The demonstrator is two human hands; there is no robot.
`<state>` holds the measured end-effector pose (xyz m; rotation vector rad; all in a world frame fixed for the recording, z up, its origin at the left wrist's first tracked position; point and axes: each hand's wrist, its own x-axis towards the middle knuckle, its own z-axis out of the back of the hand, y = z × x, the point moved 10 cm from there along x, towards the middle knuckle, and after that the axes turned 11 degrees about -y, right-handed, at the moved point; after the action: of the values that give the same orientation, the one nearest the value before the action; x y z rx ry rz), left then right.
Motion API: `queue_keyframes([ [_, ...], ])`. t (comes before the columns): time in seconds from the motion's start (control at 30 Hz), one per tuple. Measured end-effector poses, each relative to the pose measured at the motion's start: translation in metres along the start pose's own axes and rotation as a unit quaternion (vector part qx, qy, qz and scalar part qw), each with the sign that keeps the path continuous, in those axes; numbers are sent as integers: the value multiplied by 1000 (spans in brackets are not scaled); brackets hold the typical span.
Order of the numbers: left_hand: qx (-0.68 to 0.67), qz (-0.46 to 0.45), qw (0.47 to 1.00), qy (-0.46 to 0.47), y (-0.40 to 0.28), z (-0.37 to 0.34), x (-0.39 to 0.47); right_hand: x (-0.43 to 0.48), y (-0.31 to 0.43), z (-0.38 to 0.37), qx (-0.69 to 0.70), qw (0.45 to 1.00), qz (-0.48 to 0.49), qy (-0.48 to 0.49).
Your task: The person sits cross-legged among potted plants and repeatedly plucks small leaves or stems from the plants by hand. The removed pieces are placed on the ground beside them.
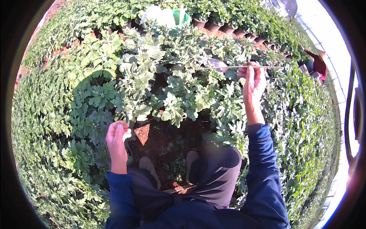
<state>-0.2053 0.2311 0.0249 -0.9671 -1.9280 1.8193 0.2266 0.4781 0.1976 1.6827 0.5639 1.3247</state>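
Note:
Between the fingertips and thumb of my right hand is a thin, straight stick, held nearly level over the leafy potted plants. My left hand is raised lower down at the left, thumb pressed to the bent forefinger, beside the foliage. A small white thing shows at its fingers; what it is, I cannot tell. Lobed grey-green leaves fill the space between the two hands.
A green bucket with white plastic in it stands beyond the plants. Brown pots form a row behind. Another person in a red top is among the plants at far right. Reddish soil lies around my shoes.

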Motion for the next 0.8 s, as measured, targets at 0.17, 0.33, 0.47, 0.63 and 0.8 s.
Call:
queue_keyframes([
  [0.17, 6, 20, 1000, 3, 6, -2, 1, -9, -104, -64, -145, 981, -34, 127],
  [0.33, 8, 42, 999, 0, 10, -3, 1, -23, -122, -104, -201, 943, 231, 133],
  [0.47, 17, 36, 999, 24, 11, -12, 0, -18, -208, -112, -211, 961, 60, 167],
  [0.63, 40, 27, 998, 42, 7, -24, -2, -20, -252, -117, -270, 943, 12, 193],
  [0.8, 49, 27, 998, 40, 9, -26, -3, -14, -247, -117, -282, 946, 32, 157],
])
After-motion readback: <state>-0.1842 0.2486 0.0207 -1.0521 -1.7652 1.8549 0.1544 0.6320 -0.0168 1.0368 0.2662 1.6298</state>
